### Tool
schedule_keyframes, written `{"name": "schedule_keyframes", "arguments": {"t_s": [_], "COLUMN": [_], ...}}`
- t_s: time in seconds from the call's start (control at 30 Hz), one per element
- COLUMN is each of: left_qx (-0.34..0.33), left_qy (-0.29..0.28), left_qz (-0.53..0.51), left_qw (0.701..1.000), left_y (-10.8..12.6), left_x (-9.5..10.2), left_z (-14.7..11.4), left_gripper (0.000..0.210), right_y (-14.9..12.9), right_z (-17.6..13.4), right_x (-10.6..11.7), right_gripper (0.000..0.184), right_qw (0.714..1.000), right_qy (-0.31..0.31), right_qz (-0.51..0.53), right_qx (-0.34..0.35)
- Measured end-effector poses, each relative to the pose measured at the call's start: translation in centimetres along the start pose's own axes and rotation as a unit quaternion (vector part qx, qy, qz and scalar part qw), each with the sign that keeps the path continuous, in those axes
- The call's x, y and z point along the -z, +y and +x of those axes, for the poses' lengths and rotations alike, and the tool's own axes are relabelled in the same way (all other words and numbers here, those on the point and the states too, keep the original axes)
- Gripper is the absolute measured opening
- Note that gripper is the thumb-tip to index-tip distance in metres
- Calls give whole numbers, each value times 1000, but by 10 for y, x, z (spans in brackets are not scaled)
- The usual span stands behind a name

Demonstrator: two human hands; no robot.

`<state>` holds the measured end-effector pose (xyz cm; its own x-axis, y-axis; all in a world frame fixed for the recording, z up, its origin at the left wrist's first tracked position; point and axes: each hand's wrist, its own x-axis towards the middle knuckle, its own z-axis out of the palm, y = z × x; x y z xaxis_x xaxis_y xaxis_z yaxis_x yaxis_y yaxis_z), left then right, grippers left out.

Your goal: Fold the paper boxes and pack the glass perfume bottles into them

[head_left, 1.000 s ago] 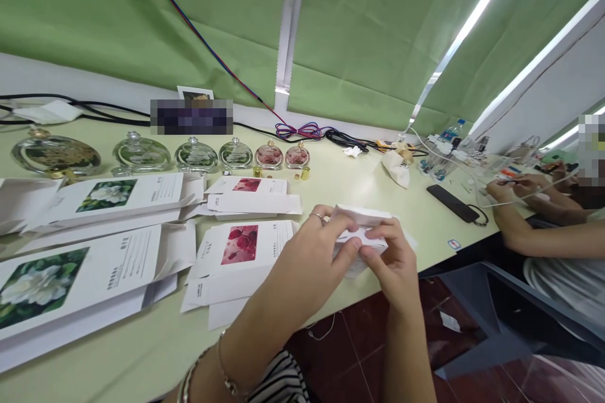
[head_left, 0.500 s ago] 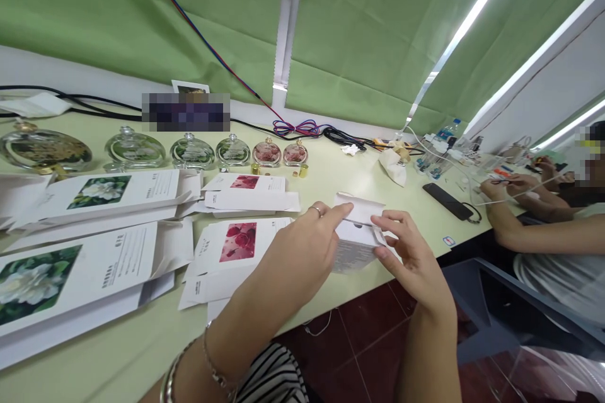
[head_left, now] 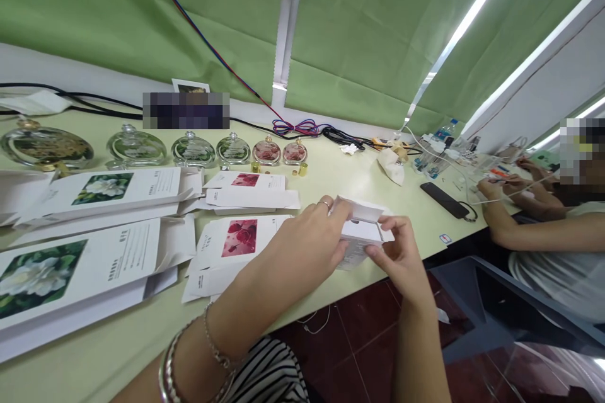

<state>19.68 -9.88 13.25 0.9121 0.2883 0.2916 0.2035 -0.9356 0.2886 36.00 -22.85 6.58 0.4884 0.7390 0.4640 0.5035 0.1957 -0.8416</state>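
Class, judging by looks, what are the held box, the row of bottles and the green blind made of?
Box: probably thin card, matte white, judging by its crisply folded flap.
Bottles: likely clear glass, glossy; highlights and see-through rims show, though clear plastic is possible.
Green blind: apparently fabric, smooth with faint sheen, as its soft creases suggest.

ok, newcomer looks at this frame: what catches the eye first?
Likely the white carton, flap raised, between the left hand and right hand, just right of centre. Then six oval glass bottles lined up toward the back left of the table, with flower-printed cartons in front. Green blinds fill most of the upper background.
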Motion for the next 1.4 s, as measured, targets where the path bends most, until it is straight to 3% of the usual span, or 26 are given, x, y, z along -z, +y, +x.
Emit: {"name": "schedule_keyframes", "arguments": {"t_s": [0.1,0.23,0.4,0.5,0.6,0.67,0.77,0.83,0.9,1.0,1.1,1.23,1.4], "left_qx": [1,4,-7,-24,-36,-42,-50,-67,-83,-75,-45,-38,1], "left_qy": [-2,-10,8,18,28,42,72,86,102,143,181,141,90], "left_qz": [8,12,18,23,29,32,38,33,28,33,41,32,-4], "left_qw": [1000,1000,1000,999,999,998,995,993,991,986,982,989,996], "left_y": [2,2,2,-2,-11,-17,-24,-27,-29,-30,-33,-32,-24], "left_x": [0,4,10,8,3,0,-3,-4,-5,-8,-7,-2,-5], "left_z": [3,8,7,1,-9,-17,-29,-35,-37,-36,-38,-44,-40], "left_gripper": [39,29,24,20,21,30,38,36,35,34,33,31,16], "right_y": [18,29,34,35,31,24,8,-2,-9,-10,-4,4,-3], "right_z": [-15,-22,-25,-27,-28,-25,-11,6,24,42,42,23,2], "right_x": [-25,-49,-57,-58,-55,-49,-34,-26,-21,-23,-31,-42,-53], "right_gripper": [50,58,55,64,85,88,87,105,123,120,108,95,93], "right_qw": [999,995,974,963,965,976,983,960,930,906,933,968,973], "right_qy": [45,90,170,160,112,61,-110,-246,-349,-417,-355,-239,-140], "right_qz": [19,0,-70,-106,-117,-123,-138,-131,-103,-60,-43,-48,-171], "right_qx": [15,46,135,192,207,170,44,-26,-50,-49,-52,-56,63]}}
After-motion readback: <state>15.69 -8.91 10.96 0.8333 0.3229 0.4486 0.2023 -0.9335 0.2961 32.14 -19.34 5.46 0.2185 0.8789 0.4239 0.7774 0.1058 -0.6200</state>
